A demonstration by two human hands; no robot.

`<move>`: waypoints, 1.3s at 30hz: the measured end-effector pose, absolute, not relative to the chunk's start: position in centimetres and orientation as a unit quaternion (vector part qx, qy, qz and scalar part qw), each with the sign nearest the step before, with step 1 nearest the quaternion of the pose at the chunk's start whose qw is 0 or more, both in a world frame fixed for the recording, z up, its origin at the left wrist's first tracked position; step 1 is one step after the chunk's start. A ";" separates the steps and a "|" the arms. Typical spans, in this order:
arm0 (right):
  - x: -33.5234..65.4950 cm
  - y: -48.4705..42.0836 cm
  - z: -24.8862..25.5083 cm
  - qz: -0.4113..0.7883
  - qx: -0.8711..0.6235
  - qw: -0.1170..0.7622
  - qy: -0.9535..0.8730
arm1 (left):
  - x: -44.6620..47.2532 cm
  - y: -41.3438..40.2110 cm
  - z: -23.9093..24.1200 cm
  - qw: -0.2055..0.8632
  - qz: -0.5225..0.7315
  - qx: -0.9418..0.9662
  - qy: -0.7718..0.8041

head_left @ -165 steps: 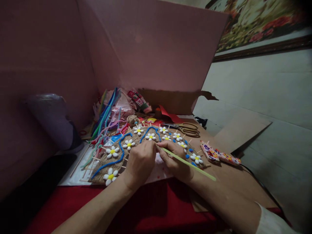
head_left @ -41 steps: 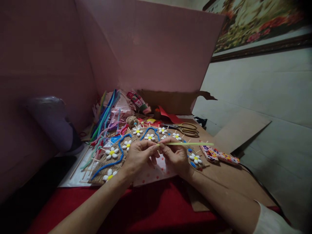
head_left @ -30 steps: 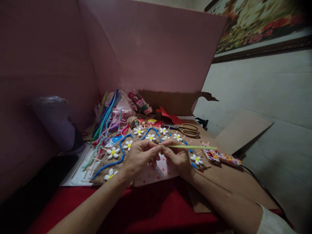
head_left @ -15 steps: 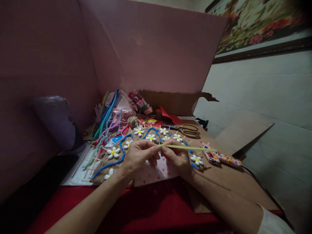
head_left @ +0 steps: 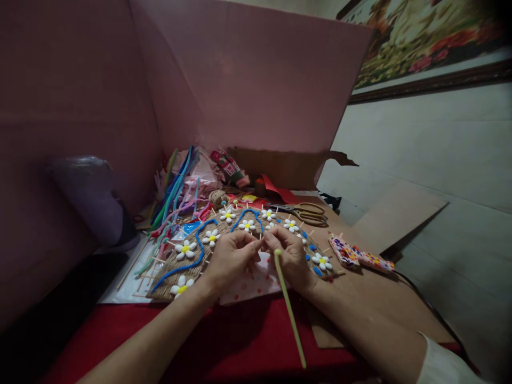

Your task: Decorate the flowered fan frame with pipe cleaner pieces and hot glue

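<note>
A thin yellow-green pipe cleaner [head_left: 290, 309] runs from the fingertips down toward me, its long free part hanging over the red cloth. My right hand [head_left: 290, 256] is closed in a pinch on it, thumb against index finger. Right beside it, my left hand [head_left: 236, 258] also pinches, fingertips meeting the right ones; the pipe cleaner's near end is hidden between them. Under both hands lies a twine-covered arched board [head_left: 168, 277] with white-petalled daisies [head_left: 185, 249], a wavy blue strip [head_left: 200, 256] and short wooden sticks around its edge.
Scissors [head_left: 308, 214] lie behind the board, near a ball of twine [head_left: 218, 198]. Bundled coloured pipe cleaners [head_left: 180, 181] are at back left. A flower-patterned glue gun [head_left: 360, 256] with a cord rests on cardboard [head_left: 380, 298] to the right. Red cloth [head_left: 132, 330] covers the front.
The free length of the pipe cleaner has swung from pointing right to hanging down toward me. Both hands stay together in nearly the same place.
</note>
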State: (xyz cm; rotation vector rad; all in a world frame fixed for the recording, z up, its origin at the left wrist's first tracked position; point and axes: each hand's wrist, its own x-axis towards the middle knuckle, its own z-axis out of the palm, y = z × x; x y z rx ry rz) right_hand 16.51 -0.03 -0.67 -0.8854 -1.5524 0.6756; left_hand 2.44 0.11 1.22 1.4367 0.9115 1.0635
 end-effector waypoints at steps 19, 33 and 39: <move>17.0 0.2 -1.0 0.228 -0.416 0.588 -0.655 | 2.4 -3.9 1.5 0.196 0.117 0.964 0.135; 17.1 -0.2 -0.5 0.296 -0.360 0.592 -0.657 | 2.3 -2.5 2.5 0.478 0.552 0.631 0.262; 16.5 -1.0 -0.1 0.306 -0.299 0.546 -0.721 | 1.8 -1.2 2.7 0.628 0.549 0.494 0.246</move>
